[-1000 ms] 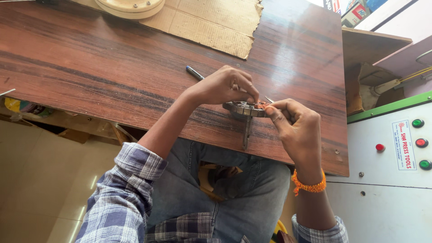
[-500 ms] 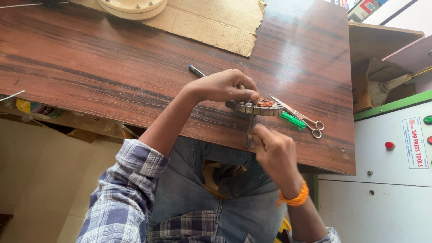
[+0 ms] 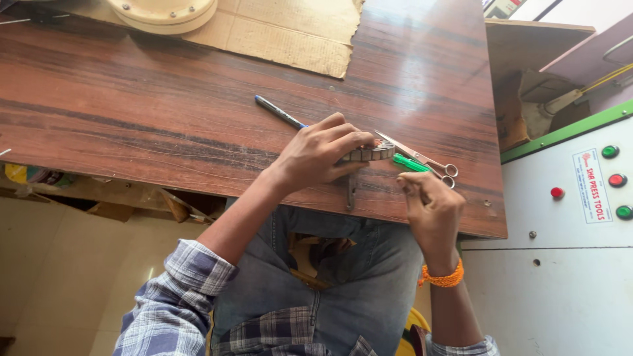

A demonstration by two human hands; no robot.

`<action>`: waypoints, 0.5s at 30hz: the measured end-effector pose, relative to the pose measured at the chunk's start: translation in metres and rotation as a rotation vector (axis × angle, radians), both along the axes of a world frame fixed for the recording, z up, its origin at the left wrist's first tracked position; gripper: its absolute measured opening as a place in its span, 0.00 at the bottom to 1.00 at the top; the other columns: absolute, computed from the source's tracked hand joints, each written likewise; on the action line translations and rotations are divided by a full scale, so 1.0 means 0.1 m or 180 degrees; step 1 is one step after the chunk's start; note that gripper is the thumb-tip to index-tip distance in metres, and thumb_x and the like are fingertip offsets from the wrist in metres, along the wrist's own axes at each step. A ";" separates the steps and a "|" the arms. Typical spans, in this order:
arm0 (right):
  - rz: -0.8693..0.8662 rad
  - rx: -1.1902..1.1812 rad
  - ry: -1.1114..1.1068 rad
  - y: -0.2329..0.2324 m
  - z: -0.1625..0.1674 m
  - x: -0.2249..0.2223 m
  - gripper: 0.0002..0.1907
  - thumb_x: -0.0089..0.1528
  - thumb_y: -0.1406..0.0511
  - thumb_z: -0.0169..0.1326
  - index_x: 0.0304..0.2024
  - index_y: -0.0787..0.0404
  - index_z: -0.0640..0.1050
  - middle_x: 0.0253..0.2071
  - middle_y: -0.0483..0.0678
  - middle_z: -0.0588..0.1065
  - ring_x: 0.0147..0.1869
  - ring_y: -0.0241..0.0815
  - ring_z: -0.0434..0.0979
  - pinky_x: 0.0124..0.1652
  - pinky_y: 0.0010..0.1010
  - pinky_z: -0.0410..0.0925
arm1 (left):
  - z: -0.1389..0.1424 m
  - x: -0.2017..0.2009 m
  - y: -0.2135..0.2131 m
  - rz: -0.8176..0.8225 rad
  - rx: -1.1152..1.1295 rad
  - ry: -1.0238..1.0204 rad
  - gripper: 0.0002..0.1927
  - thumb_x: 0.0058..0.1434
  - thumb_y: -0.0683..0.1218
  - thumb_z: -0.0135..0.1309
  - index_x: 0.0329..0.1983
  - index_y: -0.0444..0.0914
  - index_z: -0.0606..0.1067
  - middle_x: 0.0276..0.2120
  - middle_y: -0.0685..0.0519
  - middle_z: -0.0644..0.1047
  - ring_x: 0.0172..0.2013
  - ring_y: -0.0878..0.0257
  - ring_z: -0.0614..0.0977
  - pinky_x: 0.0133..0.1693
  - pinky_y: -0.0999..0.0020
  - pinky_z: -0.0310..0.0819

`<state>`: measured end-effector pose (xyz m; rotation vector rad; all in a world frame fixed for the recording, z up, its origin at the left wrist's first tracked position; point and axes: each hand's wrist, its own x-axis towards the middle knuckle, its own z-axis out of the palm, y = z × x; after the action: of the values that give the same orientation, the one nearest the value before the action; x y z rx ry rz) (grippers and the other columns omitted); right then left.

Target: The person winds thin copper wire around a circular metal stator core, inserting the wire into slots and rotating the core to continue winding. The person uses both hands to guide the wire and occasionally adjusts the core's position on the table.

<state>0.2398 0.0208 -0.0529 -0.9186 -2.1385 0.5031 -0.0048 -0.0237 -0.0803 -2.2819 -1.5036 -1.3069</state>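
At the upper left of the frame a round cream-coloured disc [image 3: 163,11] sits on a sheet of brown cardboard [image 3: 283,36], which lies on the dark wooden table [image 3: 132,112]. Toward the middle, a blue pen [image 3: 279,112] lies slanted on the tabletop, its lower end running under the left hand [image 3: 321,153].

That left hand rests palm down near the table's front edge, fingers curled over a small round metal part [image 3: 370,154] with a notched rim; thumb and fingers press on it, so the hand is closed around the part and pins it to the wood. A thin metal stem [image 3: 352,191] reaches from the part down to the table edge.

Just to the right lie a green-handled tool [image 3: 410,163] and a pair of small steel scissors [image 3: 422,158], blades pointing toward the part, finger loops toward the right.

Below them, at the front edge, the right hand [image 3: 432,207] is loosely bunched, fingertips drawn together close to the green tool; whether it pinches anything I cannot tell. An orange band [image 3: 442,278] circles that wrist.

At the far right stands a white cabinet [image 3: 573,277] with a green rim and red and green buttons [image 3: 613,178].
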 end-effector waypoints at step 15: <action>0.0667 0.0445 0.0027 0.20 0.53 -0.37 0.02 0.67 0.72 0.62 0.39 0.65 0.80 0.21 0.43 0.71 0.22 0.27 0.61 0.23 0.26 0.54 | 0.00 0.00 0.01 0.0055 -0.0076 0.0006 0.25 0.55 0.51 0.69 0.55 0.44 0.76 0.41 0.60 0.80 0.43 0.62 0.79 0.45 0.64 0.81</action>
<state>0.2024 0.0412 0.0004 -0.6181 -2.2433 0.4523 -0.0045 -0.0230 -0.0799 -2.2785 -1.5432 -1.2889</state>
